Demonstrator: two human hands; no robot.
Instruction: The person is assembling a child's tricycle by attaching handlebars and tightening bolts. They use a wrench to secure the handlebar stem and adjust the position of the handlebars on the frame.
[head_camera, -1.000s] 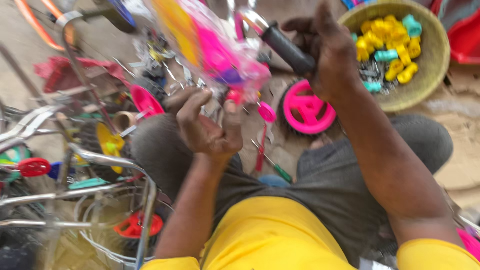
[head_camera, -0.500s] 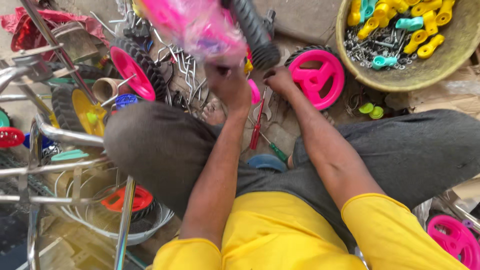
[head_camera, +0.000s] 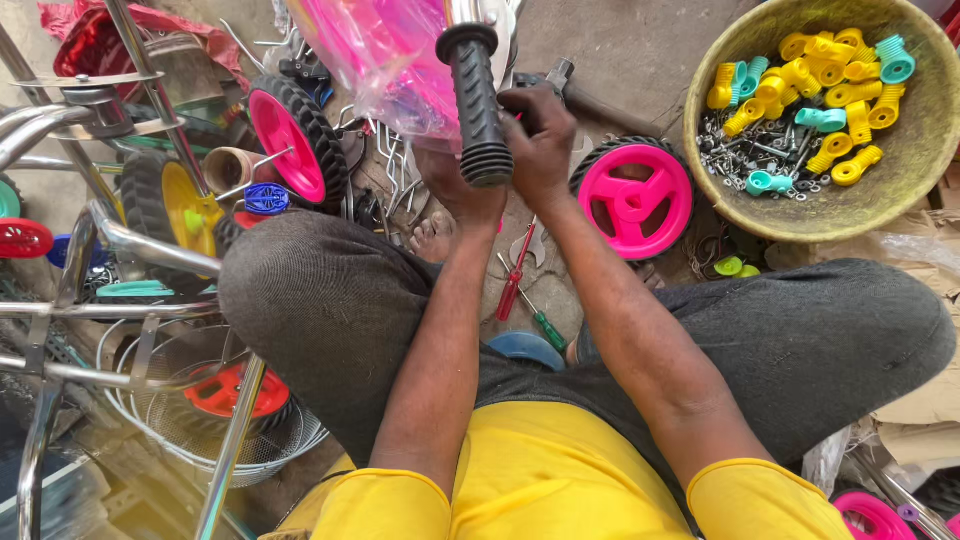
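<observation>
A black ribbed handlebar grip (head_camera: 477, 100) points toward me at the top centre, on a chrome bar that belongs to a pink frame wrapped in clear plastic (head_camera: 385, 55). My right hand (head_camera: 540, 140) is closed around the bar just right of the grip. My left hand (head_camera: 458, 190) sits under the grip and the plastic wrap, its fingers mostly hidden behind them. I sit on the ground in grey trousers and a yellow shirt, knees apart.
A round basket (head_camera: 900, 190) at the top right holds yellow and teal plastic parts and bolts. A pink wheel (head_camera: 632, 200) lies beside it; another pink wheel (head_camera: 290, 135) and a yellow wheel (head_camera: 175, 210) stand left. Screwdrivers (head_camera: 520, 285) lie between my legs. Chrome frames (head_camera: 120, 240) crowd the left.
The view has tilted down and steadied. The grip has swung to point at me, and both hands have closed in around it at the top centre.
</observation>
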